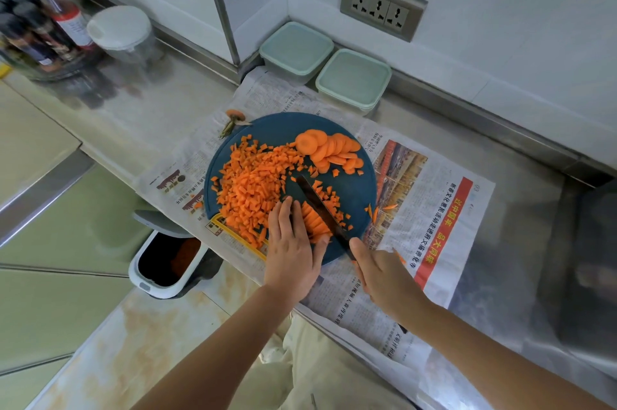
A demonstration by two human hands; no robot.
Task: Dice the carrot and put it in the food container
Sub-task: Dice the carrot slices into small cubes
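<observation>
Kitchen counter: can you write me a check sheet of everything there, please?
Surface: steel counter, newspaper spread over it, round blue cutting board on top.
Job's things: diced carrot heaped on the board, carrot slices at its far side, carrot strips against the knife; two lidded food containers by the wall.
Clutter: carrot top beside the board; stray bits on the newspaper.
Hands: left hand presses the strips; right hand grips the knife.
Cables: nothing seen.
Surroundings: wall socket, bottles, white-lidded jar, open bin below the counter.

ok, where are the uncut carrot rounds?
Head view: carrot rounds fan across the far right of the blue cutting board, beyond the knife, right of the diced pile.
</observation>
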